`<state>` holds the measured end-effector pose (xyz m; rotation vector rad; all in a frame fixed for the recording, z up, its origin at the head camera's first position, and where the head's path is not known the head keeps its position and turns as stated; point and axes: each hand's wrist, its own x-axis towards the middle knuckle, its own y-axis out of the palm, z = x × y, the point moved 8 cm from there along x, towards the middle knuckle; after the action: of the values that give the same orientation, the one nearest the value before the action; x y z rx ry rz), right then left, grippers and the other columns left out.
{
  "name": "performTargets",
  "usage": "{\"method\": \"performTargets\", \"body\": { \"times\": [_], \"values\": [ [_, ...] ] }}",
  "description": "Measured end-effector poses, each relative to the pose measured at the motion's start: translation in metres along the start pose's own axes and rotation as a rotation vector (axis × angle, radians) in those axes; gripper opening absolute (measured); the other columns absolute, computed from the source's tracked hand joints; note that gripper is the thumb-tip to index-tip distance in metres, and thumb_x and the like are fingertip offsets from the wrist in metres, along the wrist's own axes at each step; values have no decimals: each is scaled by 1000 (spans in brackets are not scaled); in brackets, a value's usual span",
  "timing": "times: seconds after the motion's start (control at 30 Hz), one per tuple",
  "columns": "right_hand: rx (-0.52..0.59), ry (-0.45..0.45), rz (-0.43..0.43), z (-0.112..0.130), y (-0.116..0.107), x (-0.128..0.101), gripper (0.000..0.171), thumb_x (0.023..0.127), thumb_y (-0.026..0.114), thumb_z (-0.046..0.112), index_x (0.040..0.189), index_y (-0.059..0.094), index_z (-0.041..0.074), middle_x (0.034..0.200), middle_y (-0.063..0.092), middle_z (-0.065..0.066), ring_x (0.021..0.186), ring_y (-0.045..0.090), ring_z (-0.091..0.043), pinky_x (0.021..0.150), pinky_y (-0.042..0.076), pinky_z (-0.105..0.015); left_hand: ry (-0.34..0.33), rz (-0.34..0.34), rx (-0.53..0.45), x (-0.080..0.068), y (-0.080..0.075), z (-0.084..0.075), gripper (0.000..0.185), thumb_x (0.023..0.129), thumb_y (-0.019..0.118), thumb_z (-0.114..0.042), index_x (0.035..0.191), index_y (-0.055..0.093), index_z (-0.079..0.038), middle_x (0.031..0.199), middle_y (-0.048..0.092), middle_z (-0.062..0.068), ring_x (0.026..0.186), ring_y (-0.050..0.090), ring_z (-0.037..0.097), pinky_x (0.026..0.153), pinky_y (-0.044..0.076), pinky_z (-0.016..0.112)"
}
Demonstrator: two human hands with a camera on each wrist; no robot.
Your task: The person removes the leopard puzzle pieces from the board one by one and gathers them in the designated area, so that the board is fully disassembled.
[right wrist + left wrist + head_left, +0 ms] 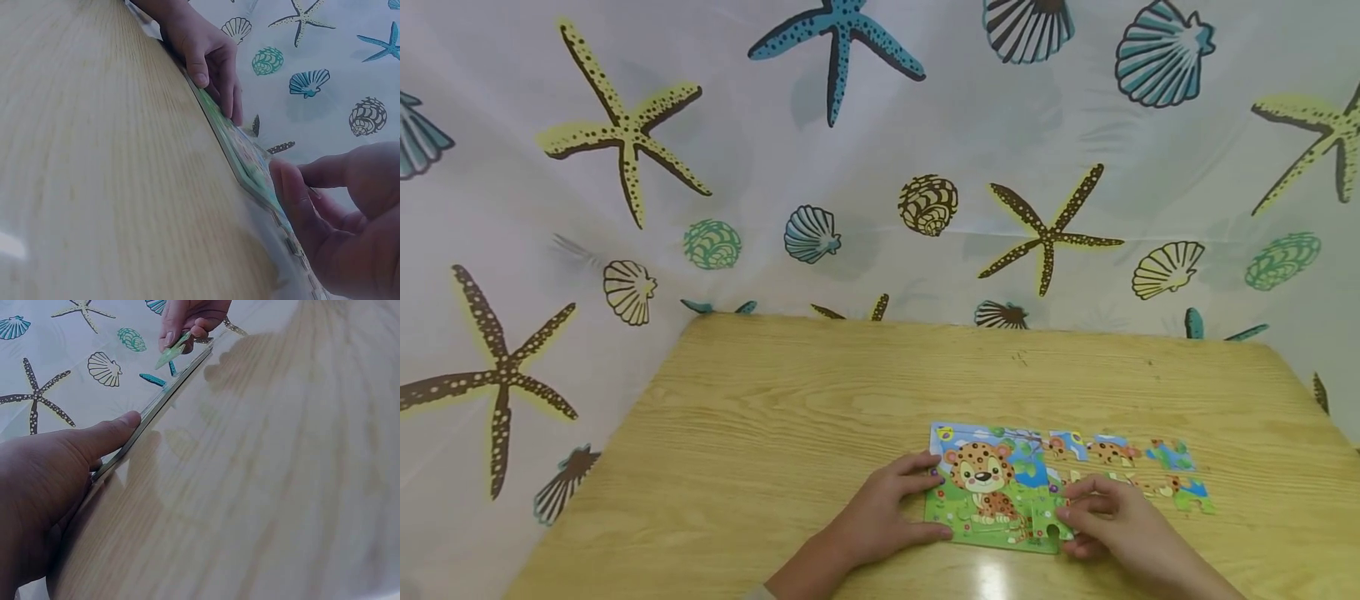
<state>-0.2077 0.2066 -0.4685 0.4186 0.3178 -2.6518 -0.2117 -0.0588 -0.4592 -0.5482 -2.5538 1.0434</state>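
A cartoon leopard jigsaw puzzle (981, 479) lies in its board on the wooden table. On the board's left side rests my left hand (891, 508), its thumb and fingertips touching the edge and surface. My right hand (1116, 525) pinches a green puzzle piece (1047, 521) between thumb and fingers over the board's lower right corner. In the left wrist view that green piece (171, 355) is held tilted, raised above the board. From the right wrist, the pinched piece is mostly hidden behind the right hand's thumb (294, 194).
Several loose puzzle pieces lie in two rows right of the board, among them a blue-green one (1171, 455) and a green-blue one (1192, 493). The wooden table (790, 392) meets a white cloth (880, 150) printed with starfish and shells at the back.
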Motion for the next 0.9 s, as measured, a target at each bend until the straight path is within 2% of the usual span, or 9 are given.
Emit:
{"method": "performTargets", "body": {
  "times": [0.2, 0.43, 0.67, 0.8, 0.9],
  "values": [
    [-48, 47, -55, -8, -15, -6, 52, 95, 69, 28, 127, 51, -10, 101, 74, -7, 81, 74, -25, 72, 64, -33, -23, -1, -2, 1, 0, 4, 68, 77, 84, -44, 130, 65, -8, 151, 51, 1, 141, 46, 28, 117, 40, 48],
    [-125, 32, -79, -14, -25, -14, 42, 93, 72, 21, 117, 57, -9, 91, 73, -6, 73, 72, -21, 68, 64, -32, -20, -4, -14, 0, 2, 4, 68, 77, 84, -45, 130, 66, -7, 150, 51, 1, 140, 47, 28, 116, 40, 49],
    [-425, 10, -269, 2, -18, -13, 40, 83, 82, 29, 106, 65, 2, 85, 68, -3, 68, 65, -13, 60, 58, -25, -10, -23, 1, 2, -3, 7, 67, 76, 85, -44, 130, 66, -8, 150, 52, 2, 140, 48, 29, 116, 40, 49],
    [-638, 27, -350, 9, -18, -14, 38, 78, 84, 39, 99, 69, 11, 91, 70, 1, 78, 63, -12, 70, 55, -32, -12, -14, -24, 2, -2, 6, 67, 76, 85, -43, 129, 67, -7, 149, 52, 4, 140, 47, 31, 116, 40, 51],
    [-723, 38, -371, 12, -18, -17, 35, 76, 85, 41, 94, 69, 15, 95, 70, 2, 86, 62, -13, 76, 55, -38, -10, 2, -47, 2, 1, 3, 68, 76, 85, -44, 129, 66, -6, 149, 52, 4, 140, 47, 31, 116, 40, 52]
  ]
}}
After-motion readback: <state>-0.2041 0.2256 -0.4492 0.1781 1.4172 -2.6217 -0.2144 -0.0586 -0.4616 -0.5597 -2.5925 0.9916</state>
